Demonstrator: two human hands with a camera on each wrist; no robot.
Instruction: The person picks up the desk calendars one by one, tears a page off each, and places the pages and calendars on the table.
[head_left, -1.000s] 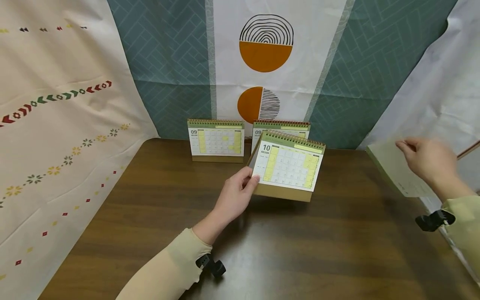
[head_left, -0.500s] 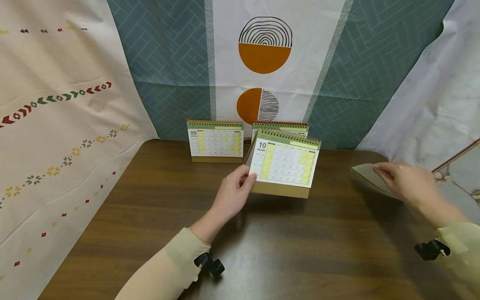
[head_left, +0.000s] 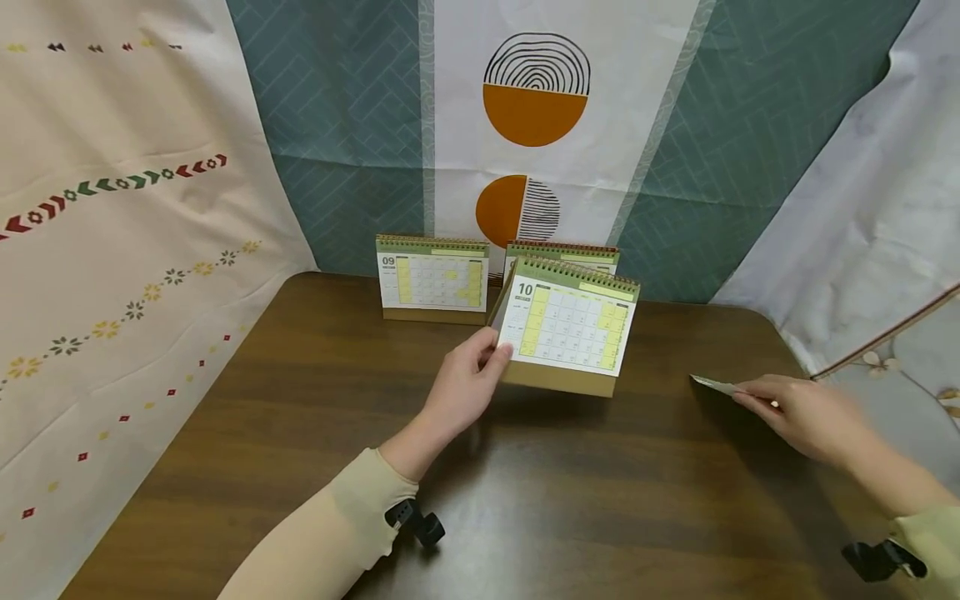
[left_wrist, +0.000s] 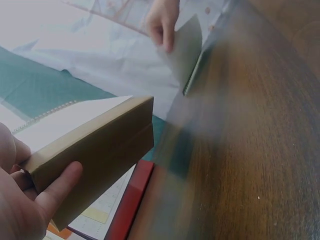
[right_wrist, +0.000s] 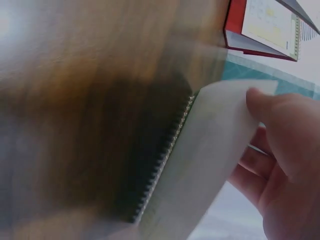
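My left hand point(head_left: 463, 382) grips the lower left corner of a spiral-bound desk calendar point(head_left: 573, 323) open at month 10. It is tilted and lifted over the table, its brown cardboard base point(left_wrist: 100, 160) facing the left wrist camera. At the right, my right hand point(head_left: 813, 421) pinches a thin calendar page point(head_left: 712, 385) with a toothed edge along one long side. In the head view the page is nearly edge-on, low over the table; the right wrist view shows its pale face point(right_wrist: 207, 145), with the thumb on it.
A calendar showing 09 point(head_left: 433, 279) stands at the back left. Another with a red base point(right_wrist: 235, 25) stands behind the held one, partly hidden. The brown wooden table point(head_left: 600, 483) is bordered by patterned cloths at the back point(head_left: 345, 125) and sides.
My right hand has come down and leftward with the page, which has turned from face-on to nearly edge-on. The left hand and its calendar have barely shifted.
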